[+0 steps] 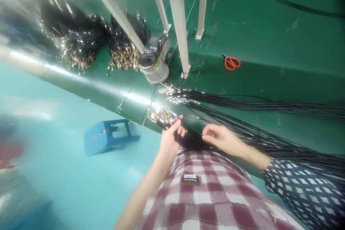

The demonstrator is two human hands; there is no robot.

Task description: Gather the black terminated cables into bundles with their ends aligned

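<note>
My left hand (172, 133) is closed round a bundle of thin black cables close to their metal-tipped ends (161, 116). The tips fan out beyond the thumb, silver with some gold-coloured bands. To its right, my right hand (219, 137) pinches a single black cable (198, 129) between thumb and fingertips, and that cable runs across to the left hand. Two more groups of black cables (242, 104) lie on the green tabletop (269, 79) just beyond my hands, their silver connector ends (176, 95) pointing left.
Orange-handled scissors (231, 63) lie farther back on the table. A round grey device (155, 68) stands beside white metal legs (179, 25). Heaps of black cables (81, 39) with gold tips sit at the back left. A blue stool (105, 136) is on the floor.
</note>
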